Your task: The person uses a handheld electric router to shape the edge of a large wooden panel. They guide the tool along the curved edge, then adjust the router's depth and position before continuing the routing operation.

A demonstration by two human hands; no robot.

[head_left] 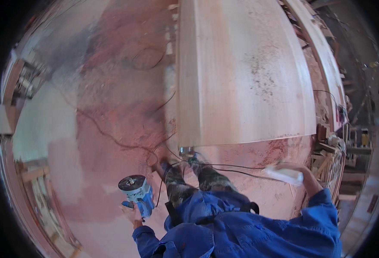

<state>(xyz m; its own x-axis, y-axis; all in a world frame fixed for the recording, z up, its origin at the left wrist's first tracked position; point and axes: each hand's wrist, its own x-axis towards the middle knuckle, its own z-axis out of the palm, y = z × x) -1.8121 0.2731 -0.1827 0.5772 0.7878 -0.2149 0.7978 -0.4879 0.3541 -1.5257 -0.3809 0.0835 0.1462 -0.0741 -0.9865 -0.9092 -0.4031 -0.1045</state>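
My left hand (pixel 130 213) is closed round a handle of a blue power tool that looks like a router (pixel 143 198). Its round black base plate faces up, with the motor body below. A black power cord (pixel 241 167) runs past my legs in two strands to my right hand (pixel 279 167), held out to the right. My right hand seems to grip the cord, though its fingers are smeared by motion. A blurred white thing (pixel 286 175) shows at that hand; I cannot make out what it is.
A long pale wooden panel (pixel 224 86) on a support lies ahead, its near edge just beyond my feet. Pinkish dust covers the floor (pixel 107 172), where more cord (pixel 107 133) trails. Timber pieces lie at the left (pixel 39 189) and right (pixel 327 159).
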